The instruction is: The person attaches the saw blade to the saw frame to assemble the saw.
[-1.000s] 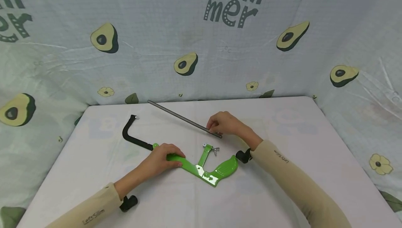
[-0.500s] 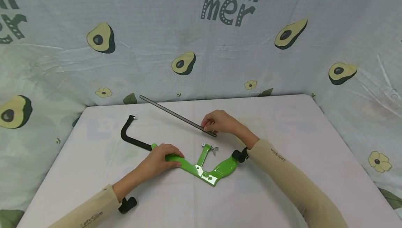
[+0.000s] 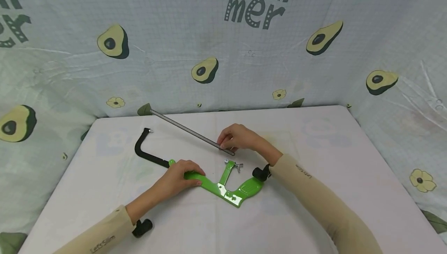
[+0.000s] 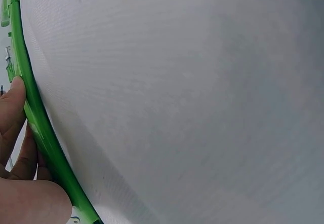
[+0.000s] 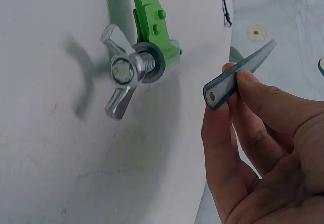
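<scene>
A hacksaw frame [image 3: 209, 186] lies on the table, its handle and middle green and its bent front arm [image 3: 151, 157] black. My left hand [image 3: 182, 177] grips the green middle bar, thumb on the near side. In the left wrist view that bar [image 4: 48, 133] runs along the left edge. Between thumb and fingertips, my right hand [image 3: 240, 136] pinches a thin grey hacksaw blade [image 3: 185, 129] near its right end, above the frame. A hole shows in the near end of the blade [image 5: 228, 86] in the right wrist view. Close by is the frame's silver wing nut [image 5: 121, 72] on its threaded bolt.
The table [image 3: 279, 223] has a white cover. Behind it hangs a cloth [image 3: 244, 79] printed with avocados and flowers, near the blade's far end in the head view. A black wrist camera [image 3: 143, 228] is strapped below each hand.
My right hand has carried the blade leftward, its near end moving closer to the wing nut. The left hand and the hacksaw frame stay where they were.
</scene>
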A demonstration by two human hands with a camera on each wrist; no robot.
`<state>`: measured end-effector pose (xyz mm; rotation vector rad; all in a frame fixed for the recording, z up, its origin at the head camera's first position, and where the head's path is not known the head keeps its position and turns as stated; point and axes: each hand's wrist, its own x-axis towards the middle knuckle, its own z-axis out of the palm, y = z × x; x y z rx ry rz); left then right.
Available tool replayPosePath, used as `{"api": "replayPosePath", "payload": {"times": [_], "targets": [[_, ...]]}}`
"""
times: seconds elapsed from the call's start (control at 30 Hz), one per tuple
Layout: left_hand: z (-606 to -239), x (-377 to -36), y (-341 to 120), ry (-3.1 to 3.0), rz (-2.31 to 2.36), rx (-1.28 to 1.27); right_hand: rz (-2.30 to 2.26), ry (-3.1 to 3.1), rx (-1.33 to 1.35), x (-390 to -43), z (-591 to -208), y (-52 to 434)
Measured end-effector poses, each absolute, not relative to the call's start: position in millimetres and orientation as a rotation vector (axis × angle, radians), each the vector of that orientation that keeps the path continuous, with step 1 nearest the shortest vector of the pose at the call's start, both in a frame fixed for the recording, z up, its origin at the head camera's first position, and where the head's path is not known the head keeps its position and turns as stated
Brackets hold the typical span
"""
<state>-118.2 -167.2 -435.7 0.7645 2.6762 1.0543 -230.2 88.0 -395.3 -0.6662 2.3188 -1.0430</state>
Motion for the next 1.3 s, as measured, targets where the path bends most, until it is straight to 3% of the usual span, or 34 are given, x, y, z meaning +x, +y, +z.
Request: {"api": "replayPosePath", "payload": {"times": [1.3], "targets": [[-438,-120,-169,2.669,1.095,0.808,-0.939,2.196,-0.624,-230,-401,65]]}}
